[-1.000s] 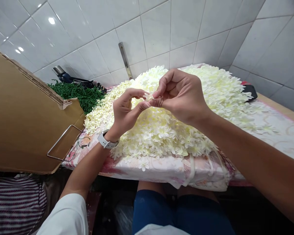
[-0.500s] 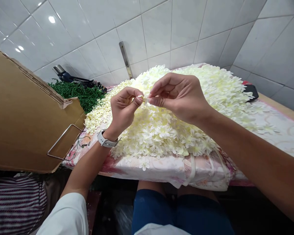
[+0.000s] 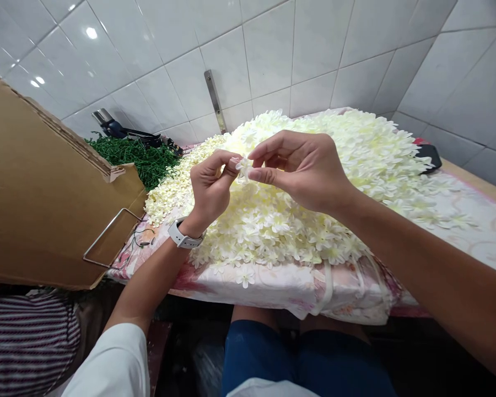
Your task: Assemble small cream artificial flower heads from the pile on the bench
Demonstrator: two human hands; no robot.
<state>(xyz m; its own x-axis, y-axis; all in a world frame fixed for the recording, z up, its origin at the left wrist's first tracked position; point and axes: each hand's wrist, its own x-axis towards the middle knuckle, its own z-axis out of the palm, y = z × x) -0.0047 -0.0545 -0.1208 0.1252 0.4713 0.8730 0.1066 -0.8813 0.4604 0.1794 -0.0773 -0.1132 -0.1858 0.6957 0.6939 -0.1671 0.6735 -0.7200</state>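
Observation:
Between my hands is one small white artificial flower (image 3: 243, 167), its petals spread. My left hand (image 3: 212, 184) pinches it between thumb and forefinger from the left. My right hand (image 3: 300, 168) has its thumb and fingertips at the right edge of the petals, closed on them; the other fingers are curled. Both hands are above a large heap of loose cream-white artificial flowers (image 3: 281, 220) on a table with a floral cloth (image 3: 281, 289). Smaller yellowish flower pieces (image 3: 165, 201) lie in a pile to the left of the heap.
A cardboard box (image 3: 45, 187) stands at the left, with a bent metal wire frame (image 3: 103, 234) by it. Green plastic stems (image 3: 136, 160) are piled behind, near a dark strap-like object (image 3: 116, 127). A black and red object (image 3: 430, 157) lies at the right. A tiled wall (image 3: 268, 55) rises behind.
The flower between my fingers now shows its opened petals, where before only a small piece was visible. My right fingertips have parted slightly around it. The view has shifted a little.

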